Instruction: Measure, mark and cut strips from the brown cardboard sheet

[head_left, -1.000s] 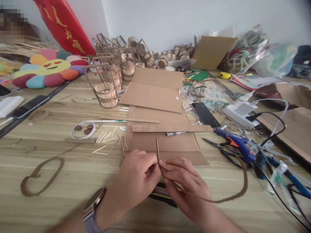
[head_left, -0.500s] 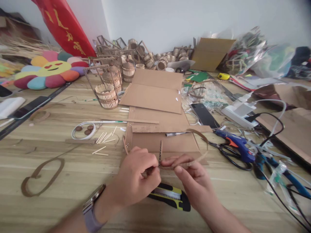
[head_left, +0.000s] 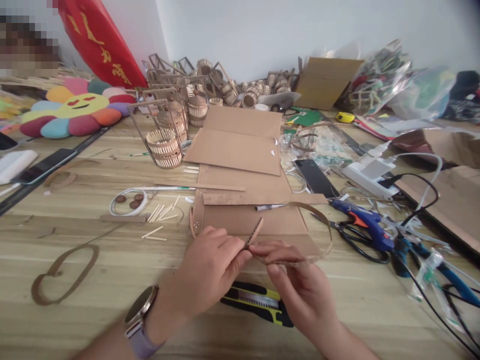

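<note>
My left hand [head_left: 213, 265], with a watch on the wrist, pinches a small piece of corrugated cardboard [head_left: 255, 232] that sticks up between the hands. Close against it, my right hand [head_left: 300, 282] holds a thin brown paper strip [head_left: 329, 227], whose loop curves up and back over the cardboard sheets. The fingertips of both hands meet where strip and piece come together. Beneath the hands lies a yellow and black utility knife [head_left: 255, 299], partly covered by them. Flat cardboard sheets [head_left: 240, 175] are stacked just beyond.
A blue glue gun [head_left: 365, 225], black-handled scissors [head_left: 360, 245] and a power strip [head_left: 369, 175] lie at the right. Small slatted baskets [head_left: 164, 147] stand behind. At the left are wooden sticks [head_left: 161, 212], a white coil with brown balls [head_left: 128, 201] and a curled strip [head_left: 65, 285].
The small cardboard piece has tilted to the right, and my left hand has turned, showing more of its back and the watch face. The paper loop has shifted slightly right.
</note>
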A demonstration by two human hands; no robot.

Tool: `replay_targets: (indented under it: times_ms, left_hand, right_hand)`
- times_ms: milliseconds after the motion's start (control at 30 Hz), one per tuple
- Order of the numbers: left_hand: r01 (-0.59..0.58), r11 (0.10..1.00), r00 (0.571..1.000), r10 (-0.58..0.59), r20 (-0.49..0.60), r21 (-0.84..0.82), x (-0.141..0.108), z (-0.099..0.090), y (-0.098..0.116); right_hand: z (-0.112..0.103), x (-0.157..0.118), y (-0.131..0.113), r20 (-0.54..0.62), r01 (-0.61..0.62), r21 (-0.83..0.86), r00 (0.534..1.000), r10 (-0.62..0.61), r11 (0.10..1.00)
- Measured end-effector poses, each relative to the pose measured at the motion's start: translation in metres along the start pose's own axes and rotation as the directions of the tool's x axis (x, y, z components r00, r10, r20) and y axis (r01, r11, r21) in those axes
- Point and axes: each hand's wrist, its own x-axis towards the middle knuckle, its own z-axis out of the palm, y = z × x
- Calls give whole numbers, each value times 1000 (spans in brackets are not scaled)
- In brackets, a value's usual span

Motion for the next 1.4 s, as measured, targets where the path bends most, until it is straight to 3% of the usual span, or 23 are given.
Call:
replay_targets:
  times_ms: [167,333,567,767,1067,1200,1400]
  left_hand:
    - [-28,994,999,32,-40,104,0,3,1]
    - [-84,989,996,86,-10,120,-1,5,-1]
    - [-127,991,990,129,62,-45,0,2,-5]
    - [-37,999,996,38,80,-19,-1,3,-5]
    - [68,996,995,-72,74,53,-6,10,-2]
    - [59,998,996,-58,74,-16,-5,9,-3]
    - [5,998,995,2,103,-69,-2,3,-6]
  right_hand:
    - [2,-3,5,-32,75,-200,996,-83,977]
    - [3,-3,3,-32,67,-190,997,-74,980]
    - [3,-2,0,-76,24,-97,997,-31,995]
    - [4,-4,3,-35,102,-200,993,-111,974]
    - [6,-8,8,84,250,-431,968,-237,867]
    - [5,-8,6,80,219,-380,976,-204,899]
    - [1,-6,5,20,80,-210,997,-77,974]
